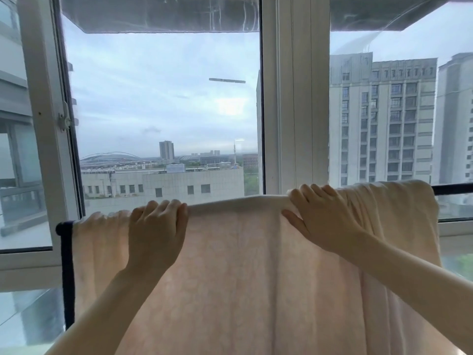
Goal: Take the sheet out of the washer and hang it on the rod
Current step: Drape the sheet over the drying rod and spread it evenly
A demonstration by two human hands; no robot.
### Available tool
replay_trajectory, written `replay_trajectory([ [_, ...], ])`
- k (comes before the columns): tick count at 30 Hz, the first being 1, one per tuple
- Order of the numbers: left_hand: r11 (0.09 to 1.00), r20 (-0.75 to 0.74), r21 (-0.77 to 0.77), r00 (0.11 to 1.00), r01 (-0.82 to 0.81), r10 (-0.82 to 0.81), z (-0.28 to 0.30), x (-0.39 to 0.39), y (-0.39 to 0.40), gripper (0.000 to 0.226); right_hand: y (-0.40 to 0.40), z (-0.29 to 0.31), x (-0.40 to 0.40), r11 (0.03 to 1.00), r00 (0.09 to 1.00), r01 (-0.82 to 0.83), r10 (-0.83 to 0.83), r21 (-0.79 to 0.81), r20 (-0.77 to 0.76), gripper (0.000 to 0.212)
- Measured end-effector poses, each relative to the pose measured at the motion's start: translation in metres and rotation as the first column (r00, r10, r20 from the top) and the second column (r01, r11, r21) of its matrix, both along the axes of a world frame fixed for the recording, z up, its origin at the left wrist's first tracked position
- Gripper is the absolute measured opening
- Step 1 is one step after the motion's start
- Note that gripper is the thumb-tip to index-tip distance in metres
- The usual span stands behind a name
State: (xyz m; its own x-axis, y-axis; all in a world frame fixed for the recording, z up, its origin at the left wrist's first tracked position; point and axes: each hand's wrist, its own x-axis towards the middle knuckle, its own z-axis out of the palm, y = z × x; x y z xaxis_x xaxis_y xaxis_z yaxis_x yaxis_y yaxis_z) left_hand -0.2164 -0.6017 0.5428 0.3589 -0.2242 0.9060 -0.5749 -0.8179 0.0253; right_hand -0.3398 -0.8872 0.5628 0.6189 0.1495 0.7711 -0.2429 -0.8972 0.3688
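Observation:
A pale pink sheet (238,265) hangs draped over a dark rod (451,189) that runs across in front of the window. The rod shows only at its right end and at its left corner, where a dark upright post (67,272) drops down. My left hand (156,234) rests on the sheet's top fold with its fingers hooked over the rod. My right hand (322,217) lies further right, fingers curled over the top fold and thumb spread on the cloth's near side. The washer is out of view.
A large window with white frames (284,98) stands just behind the rod. An opened sash (43,124) angles in at the left. City buildings lie beyond the glass. A white sill (25,265) runs at the lower left.

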Motion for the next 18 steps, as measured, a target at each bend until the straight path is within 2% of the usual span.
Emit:
replay_trajectory([
  [9, 0.974, 0.008, 0.001, 0.974, 0.224, -0.224, 0.013, -0.045, -0.082, 0.037, -0.029, 0.012, -0.034, 0.997, 0.998, -0.065, 0.065, 0.037, -0.012, 0.053],
  [13, 0.970, 0.026, 0.074, 0.972, 0.232, -0.235, 0.017, -0.068, -0.136, 0.036, -0.070, 0.019, -0.053, 0.993, 0.997, -0.071, 0.074, 0.092, -0.027, 0.050],
  [18, 0.956, -0.025, 0.071, 0.959, 0.284, -0.283, 0.018, -0.102, -0.214, 0.039, -0.116, 0.031, -0.075, 0.971, 0.974, -0.120, 0.156, 0.207, -0.166, 0.042],
])
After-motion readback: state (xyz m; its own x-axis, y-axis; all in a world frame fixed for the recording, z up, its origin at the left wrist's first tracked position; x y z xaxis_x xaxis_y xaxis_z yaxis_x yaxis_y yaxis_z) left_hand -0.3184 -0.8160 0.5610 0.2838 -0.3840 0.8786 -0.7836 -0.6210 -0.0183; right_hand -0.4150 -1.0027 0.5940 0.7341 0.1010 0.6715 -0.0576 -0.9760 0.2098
